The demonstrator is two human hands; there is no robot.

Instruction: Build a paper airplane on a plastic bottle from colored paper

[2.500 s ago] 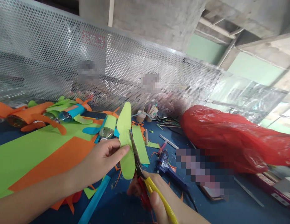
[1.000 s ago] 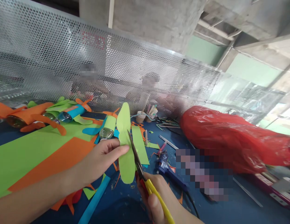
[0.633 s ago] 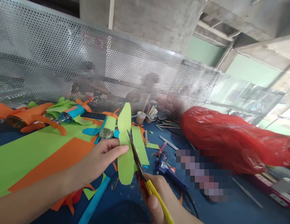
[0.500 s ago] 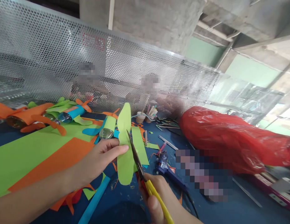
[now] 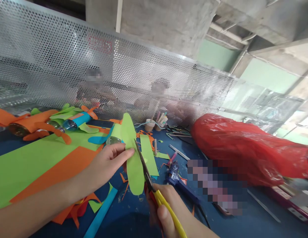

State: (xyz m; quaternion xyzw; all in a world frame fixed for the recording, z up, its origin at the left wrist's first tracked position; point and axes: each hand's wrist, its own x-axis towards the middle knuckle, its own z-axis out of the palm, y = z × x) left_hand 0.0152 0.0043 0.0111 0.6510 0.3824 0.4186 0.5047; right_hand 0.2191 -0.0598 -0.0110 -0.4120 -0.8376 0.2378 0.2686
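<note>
A green propeller-shaped paper piece (image 5: 135,170) is pinched near its narrow middle by my left hand (image 5: 116,154), thumb on top. My right hand (image 5: 168,208) is closed round the handles of yellow-handled scissors (image 5: 150,183). Their dark blades point up and away, with the tips at the right edge of the green piece near its middle. Behind the piece, a bottle wrapped in green paper (image 5: 116,132) is partly covered by it. Right of the blades lies a green paper strip (image 5: 149,158).
Paper-wrapped bottles (image 5: 37,120) stand at the back left beyond green and orange sheets (image 5: 62,172). A blue glue gun (image 5: 182,185), a red plastic bag (image 5: 233,145) and cups of markers (image 5: 160,122) are to the right. People sit behind a perforated metal screen (image 5: 134,72).
The green piece has tilted, its upper end leaning further left. My left hand has shifted slightly left and up; the scissors have barely moved.
</note>
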